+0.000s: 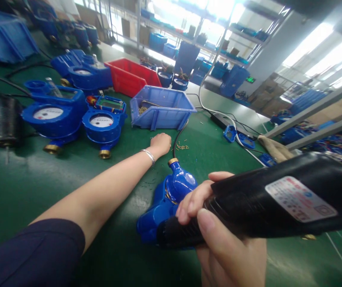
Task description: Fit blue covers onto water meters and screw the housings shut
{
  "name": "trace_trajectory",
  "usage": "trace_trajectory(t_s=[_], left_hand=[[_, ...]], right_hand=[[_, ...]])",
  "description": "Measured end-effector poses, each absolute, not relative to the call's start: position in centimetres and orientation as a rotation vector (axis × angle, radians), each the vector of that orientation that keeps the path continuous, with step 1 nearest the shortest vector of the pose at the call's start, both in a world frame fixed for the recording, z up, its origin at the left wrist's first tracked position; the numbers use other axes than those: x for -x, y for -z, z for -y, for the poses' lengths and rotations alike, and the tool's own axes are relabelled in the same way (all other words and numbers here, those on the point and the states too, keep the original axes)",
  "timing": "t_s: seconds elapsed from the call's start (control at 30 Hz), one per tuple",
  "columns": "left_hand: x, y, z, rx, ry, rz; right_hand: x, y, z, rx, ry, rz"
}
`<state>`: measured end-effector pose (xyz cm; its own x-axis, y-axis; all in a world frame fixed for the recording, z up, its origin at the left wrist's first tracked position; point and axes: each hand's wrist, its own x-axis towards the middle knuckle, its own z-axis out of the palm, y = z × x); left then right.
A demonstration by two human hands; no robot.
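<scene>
My right hand is wrapped around a black electric screwdriver with a white label, held low in the foreground. Its front end points left, over a blue water meter lying on the green table, and hides part of it. The meter's brass threaded end faces away from me. Beyond it, my left hand reaches down to the tabletop with its fingers curled closed. What those fingers hold, if anything, is hidden. Several small brass screws lie loose just right of that hand.
A blue bin with small brass parts stands behind my left hand, beside a red bin. Blue water meters and a black power tool occupy the left. Cables, a power strip and blue frames lie at right.
</scene>
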<state>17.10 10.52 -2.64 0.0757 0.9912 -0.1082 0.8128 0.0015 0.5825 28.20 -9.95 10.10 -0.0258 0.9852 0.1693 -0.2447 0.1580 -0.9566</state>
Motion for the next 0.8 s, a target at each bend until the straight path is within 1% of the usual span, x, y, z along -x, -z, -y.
trace_trajectory(t_s=[0.2,0.33,0.5,0.6,0.8], left_hand=[[-15.4,1.3,-8.6,-1.725,-0.566,-1.657],[-13.4,-1.3,-3.3,-1.545,-0.668,-1.465],[-13.1,-3.5,3.2,-1.376,-0.583,-1.2],[-13.8,-3.5,4.5,-1.457,-0.523,-1.176],[-14.9,-3.9,4.6,-1.652,-0.514,-1.274]], right_hand=[[-28.2,-10.3,9.8,0.877,-1.244,1.134],[-28.1,-10.5,9.9,0.899,-1.254,1.12],[-28.4,-10.3,9.9,0.92,-1.207,1.179],[-28.6,-10.1,9.7,0.893,-1.199,1.216],[-28.7,-10.2,9.6,0.865,-1.231,1.218]])
